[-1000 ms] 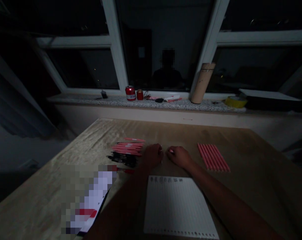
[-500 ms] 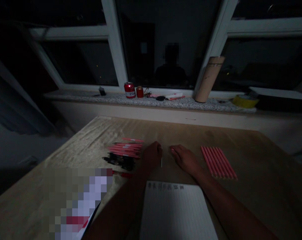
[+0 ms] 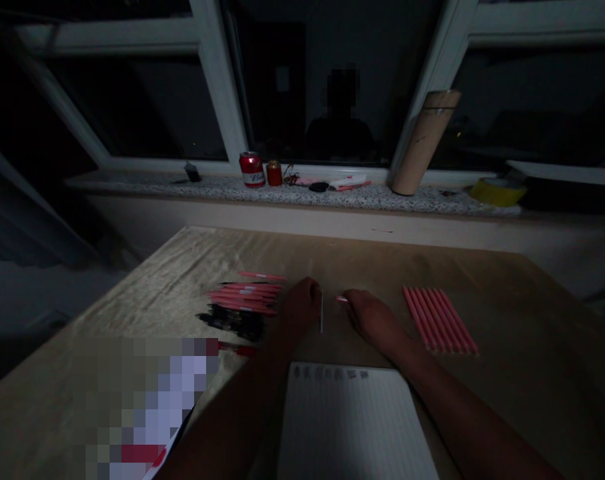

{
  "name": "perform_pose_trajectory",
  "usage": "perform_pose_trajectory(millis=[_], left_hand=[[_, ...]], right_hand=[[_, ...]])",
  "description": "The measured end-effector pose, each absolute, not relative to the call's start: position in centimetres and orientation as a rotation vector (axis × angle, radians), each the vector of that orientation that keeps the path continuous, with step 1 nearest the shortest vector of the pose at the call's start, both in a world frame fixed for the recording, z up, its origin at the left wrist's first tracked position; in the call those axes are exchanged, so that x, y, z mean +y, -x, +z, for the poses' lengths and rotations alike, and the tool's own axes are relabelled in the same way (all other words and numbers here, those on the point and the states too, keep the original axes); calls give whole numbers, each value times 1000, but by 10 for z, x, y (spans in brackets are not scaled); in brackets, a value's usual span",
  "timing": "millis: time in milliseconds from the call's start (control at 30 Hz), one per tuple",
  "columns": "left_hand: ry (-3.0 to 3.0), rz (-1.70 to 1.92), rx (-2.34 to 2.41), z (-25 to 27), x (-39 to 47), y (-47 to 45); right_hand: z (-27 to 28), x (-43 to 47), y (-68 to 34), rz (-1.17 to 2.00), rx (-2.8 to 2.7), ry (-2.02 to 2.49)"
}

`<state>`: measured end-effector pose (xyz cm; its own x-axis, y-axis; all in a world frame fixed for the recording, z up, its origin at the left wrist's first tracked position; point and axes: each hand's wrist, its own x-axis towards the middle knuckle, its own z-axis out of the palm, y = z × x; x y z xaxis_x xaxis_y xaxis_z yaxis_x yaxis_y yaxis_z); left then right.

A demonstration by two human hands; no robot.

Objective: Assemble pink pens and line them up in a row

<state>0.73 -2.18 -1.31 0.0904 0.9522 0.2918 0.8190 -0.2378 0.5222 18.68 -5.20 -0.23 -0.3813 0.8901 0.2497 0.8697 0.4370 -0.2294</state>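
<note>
My left hand is closed at the middle of the table, with a thin pale stick, like a pen refill, pointing down from its fingers. Opposite it, my right hand is curled round a small pink pen piece; only its light tip shows past the fingers. Left of my left hand lies a loose pile of pink pens, with black pens just in front. Several pink pens form a neat slanted row right of my right hand. Between my forearms is a lined notebook with writing along its top.
A single pink pen lies behind the pile, and a red pen in front of it. On the granite windowsill stand a red can, a small red jar, a tall tan cylinder and yellow tape.
The light tip of the pink piece now shows beyond my right fingers. Both hands stay nearly in place, while the camera view has shifted slightly.
</note>
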Motion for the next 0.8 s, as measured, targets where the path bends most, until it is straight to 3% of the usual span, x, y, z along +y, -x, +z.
perform_pose_trajectory(millis=[800], left_hand=[[-2400, 906, 1536, -14, -24, -8]], right_hand=[[-8, -52, -187, -66, -2303, 1561]])
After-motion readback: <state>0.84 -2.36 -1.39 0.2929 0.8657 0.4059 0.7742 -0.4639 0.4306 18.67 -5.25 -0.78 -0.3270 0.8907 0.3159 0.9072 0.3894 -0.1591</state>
